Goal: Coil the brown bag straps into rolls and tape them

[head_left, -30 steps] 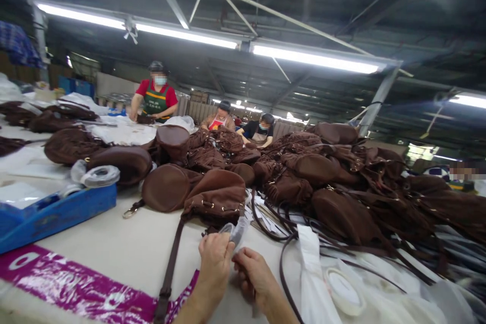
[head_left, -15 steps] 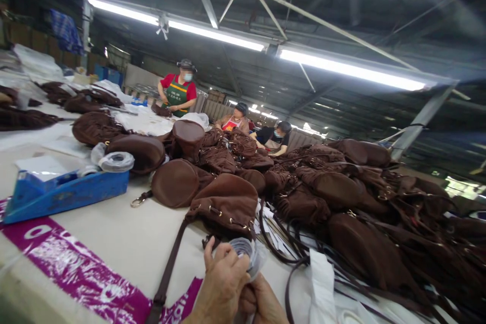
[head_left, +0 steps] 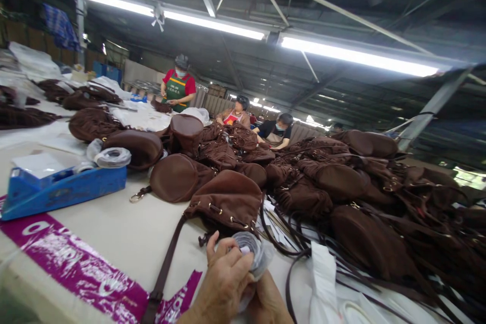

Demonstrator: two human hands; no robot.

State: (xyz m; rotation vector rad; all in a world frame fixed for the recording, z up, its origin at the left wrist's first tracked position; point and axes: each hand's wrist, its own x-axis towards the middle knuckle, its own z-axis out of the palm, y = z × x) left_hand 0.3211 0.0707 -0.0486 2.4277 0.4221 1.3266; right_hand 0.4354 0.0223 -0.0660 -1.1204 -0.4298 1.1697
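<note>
Writing: magenta strip [head_left: 76, 263], lower left on the surface [head_left: 125, 233], has white lettering, cut off and unreadable. Print on the green apron [head_left: 175, 93], upper centre-left, is too small to read. Blue tray [head_left: 64, 190] at left holds white packets, with a tape roll [head_left: 113, 157] at its right end. My left hand [head_left: 224, 283], bottom centre: fingers clamped round a clear roll [head_left: 253, 253], just in front of the nearest brown bag [head_left: 228, 202]. Right hand [head_left: 269, 304] sits under it, fingers hidden, can't tell.
</note>
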